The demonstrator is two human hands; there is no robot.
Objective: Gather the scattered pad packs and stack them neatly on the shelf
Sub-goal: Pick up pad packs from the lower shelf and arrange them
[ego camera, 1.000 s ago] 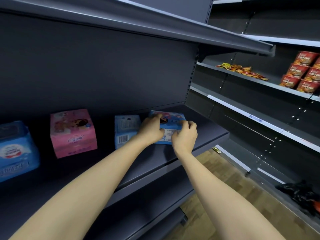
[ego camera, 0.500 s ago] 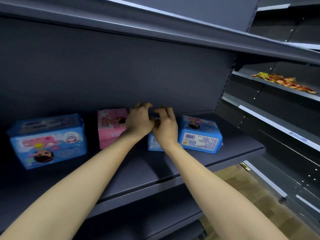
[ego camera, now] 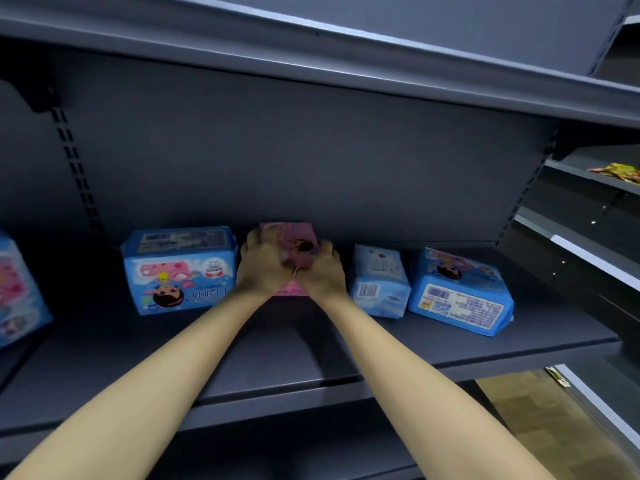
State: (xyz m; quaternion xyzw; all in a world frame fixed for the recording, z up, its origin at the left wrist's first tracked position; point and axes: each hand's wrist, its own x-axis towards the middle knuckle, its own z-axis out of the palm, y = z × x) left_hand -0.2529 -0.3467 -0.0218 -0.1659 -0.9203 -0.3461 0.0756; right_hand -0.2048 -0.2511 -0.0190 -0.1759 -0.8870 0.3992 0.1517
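On the dark grey shelf, close to its back wall, a pink pad pack sits between both hands. The left hand clasps its nine o'clock side and the right hand its three o'clock side. The fingers curl round the pack's edges, and the two hands meet in front of it at six o'clock. At nine o'clock from the pink pack, just beside the left hand, a large blue pack stands upright with its printed front facing out. At three o'clock a small pale blue pack stands with a barcode showing. Further toward three o'clock a broader blue pack leans back; whether it touches its neighbour I cannot tell. At the far nine o'clock edge of the view another blue and pink pack is partly cut off. Yellow and red packets lie on a neighbouring shelf at two o'clock. Wooden floor shows at five o'clock.
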